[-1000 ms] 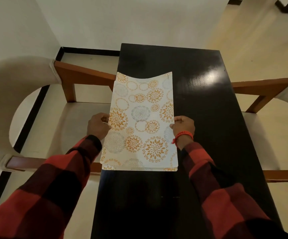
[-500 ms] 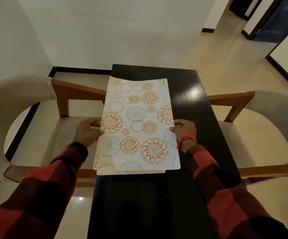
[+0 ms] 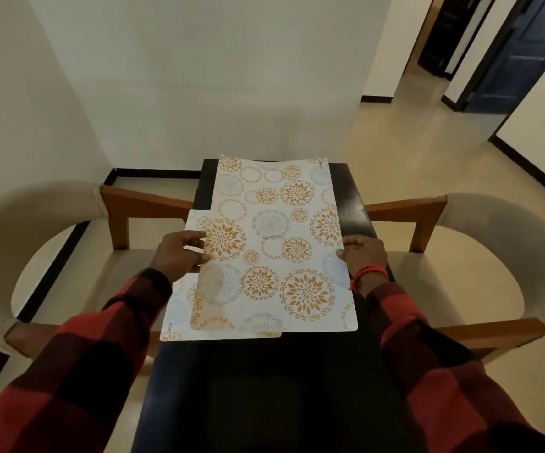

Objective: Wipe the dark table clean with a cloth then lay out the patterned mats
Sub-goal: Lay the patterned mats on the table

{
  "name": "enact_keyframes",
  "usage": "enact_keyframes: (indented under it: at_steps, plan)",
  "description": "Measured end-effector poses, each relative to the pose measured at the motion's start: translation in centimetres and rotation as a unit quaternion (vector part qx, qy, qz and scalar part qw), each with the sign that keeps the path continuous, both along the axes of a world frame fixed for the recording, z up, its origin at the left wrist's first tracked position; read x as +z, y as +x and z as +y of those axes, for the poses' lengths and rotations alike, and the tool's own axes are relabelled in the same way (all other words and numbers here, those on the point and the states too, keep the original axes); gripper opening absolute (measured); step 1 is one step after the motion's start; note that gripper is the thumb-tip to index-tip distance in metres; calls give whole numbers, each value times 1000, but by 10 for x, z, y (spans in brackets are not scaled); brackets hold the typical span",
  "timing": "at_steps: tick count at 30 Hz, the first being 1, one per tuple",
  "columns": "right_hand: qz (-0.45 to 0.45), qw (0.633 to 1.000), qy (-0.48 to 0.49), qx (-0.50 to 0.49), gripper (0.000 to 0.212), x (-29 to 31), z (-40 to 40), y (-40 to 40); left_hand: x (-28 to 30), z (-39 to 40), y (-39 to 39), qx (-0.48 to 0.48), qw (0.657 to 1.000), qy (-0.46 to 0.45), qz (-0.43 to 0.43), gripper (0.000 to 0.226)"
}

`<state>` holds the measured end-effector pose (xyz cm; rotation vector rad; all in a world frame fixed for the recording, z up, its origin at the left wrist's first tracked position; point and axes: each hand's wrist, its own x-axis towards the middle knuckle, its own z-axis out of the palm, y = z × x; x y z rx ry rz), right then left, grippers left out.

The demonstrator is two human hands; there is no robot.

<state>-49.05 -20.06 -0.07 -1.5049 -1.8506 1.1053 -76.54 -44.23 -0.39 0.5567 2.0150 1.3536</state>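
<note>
Mats (image 3: 274, 243) now fan apart: the lower one juts toward 8 o'clock over the table (image 3: 264, 387). Left hand (image 3: 179, 253) pinches it; right hand (image 3: 364, 256) grips the top mat's 3 o'clock edge.

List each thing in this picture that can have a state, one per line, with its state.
Top mat: held at both side edges, shifted right off the one beneath.
Lower mat: under the top mat, its left edge showing.
Table: near half bare, no cloth in view.
Left hand: gripping the mats' left edge.
Right hand: holding the top mat's right edge.
Blue door: open.
</note>
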Motion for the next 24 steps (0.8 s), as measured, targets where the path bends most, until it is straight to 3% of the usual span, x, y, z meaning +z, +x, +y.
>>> enact_keyframes:
  at_steps: [14,24]
  plan:
    - [56,998,2,-1,29,28,82,155,37,81,170,19,999,-2,51,47]
    - [53,996,-2,-72,30,12,109,199,15,139,186,-18,998,-11,55,37]
